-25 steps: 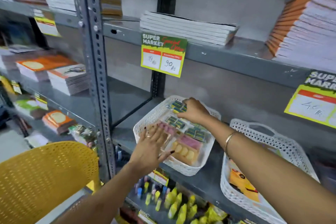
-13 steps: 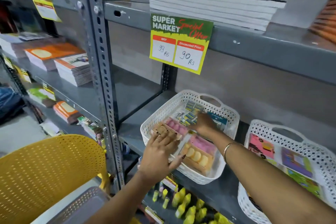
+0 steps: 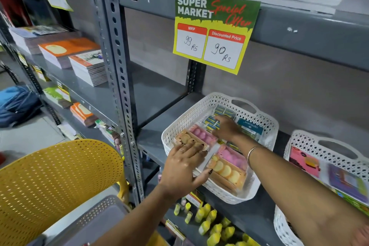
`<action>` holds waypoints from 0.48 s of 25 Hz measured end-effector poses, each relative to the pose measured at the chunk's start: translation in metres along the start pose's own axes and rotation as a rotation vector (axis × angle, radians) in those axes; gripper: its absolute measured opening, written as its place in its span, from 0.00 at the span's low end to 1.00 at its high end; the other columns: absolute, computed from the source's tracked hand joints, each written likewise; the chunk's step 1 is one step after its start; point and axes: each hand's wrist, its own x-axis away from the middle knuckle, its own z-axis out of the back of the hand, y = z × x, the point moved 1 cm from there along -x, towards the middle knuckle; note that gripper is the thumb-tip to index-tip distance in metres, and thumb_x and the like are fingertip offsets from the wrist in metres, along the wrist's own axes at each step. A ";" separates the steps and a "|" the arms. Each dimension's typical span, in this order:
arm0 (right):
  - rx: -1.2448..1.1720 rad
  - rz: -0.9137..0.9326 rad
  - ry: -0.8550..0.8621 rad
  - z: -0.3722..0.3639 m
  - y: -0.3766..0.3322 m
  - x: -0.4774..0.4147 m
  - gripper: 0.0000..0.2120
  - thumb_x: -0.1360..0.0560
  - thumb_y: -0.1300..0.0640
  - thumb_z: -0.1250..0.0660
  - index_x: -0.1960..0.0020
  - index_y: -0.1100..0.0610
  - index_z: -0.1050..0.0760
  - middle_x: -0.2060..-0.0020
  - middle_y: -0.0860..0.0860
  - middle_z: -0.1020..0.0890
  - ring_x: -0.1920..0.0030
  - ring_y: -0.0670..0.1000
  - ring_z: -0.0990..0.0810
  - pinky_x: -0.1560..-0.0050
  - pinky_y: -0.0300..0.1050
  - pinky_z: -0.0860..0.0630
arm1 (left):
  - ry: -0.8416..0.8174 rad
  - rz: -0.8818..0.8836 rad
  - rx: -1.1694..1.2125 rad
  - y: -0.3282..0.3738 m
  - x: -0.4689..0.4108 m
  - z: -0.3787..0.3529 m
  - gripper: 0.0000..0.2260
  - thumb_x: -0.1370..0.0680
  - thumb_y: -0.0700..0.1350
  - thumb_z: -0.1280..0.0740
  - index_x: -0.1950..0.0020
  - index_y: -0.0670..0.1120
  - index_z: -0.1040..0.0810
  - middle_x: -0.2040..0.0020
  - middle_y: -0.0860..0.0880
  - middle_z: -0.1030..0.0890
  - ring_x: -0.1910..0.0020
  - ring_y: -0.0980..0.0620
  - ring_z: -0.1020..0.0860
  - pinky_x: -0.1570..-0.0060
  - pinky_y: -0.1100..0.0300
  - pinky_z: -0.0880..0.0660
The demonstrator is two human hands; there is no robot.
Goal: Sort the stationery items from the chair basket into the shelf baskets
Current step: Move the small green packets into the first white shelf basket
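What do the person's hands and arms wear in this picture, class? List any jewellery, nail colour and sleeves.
The left hand wears a thin ring on one finger and has dark-painted nails. The right hand has a slim gold-coloured bangle at the wrist. Both forearms are bare; no sleeves, gloves or watch show in view.

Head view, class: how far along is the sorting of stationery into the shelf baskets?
Done: the white basket already holds eraser packs, and the second basket holds colourful packets. In hand: the left hand rests on a pack at the front while the right hand arranges small packs at the back. Left: the chair basket is mostly hidden, so cannot tell.
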 end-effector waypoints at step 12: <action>0.039 0.019 -0.063 0.004 0.003 -0.005 0.29 0.26 0.53 0.35 0.28 0.56 0.41 0.28 0.58 0.35 0.29 0.60 0.36 0.30 0.59 0.33 | -0.005 -0.021 -0.030 -0.001 0.002 0.001 0.22 0.26 0.58 0.43 0.44 0.46 0.18 0.43 0.48 0.19 0.43 0.47 0.23 0.39 0.52 0.36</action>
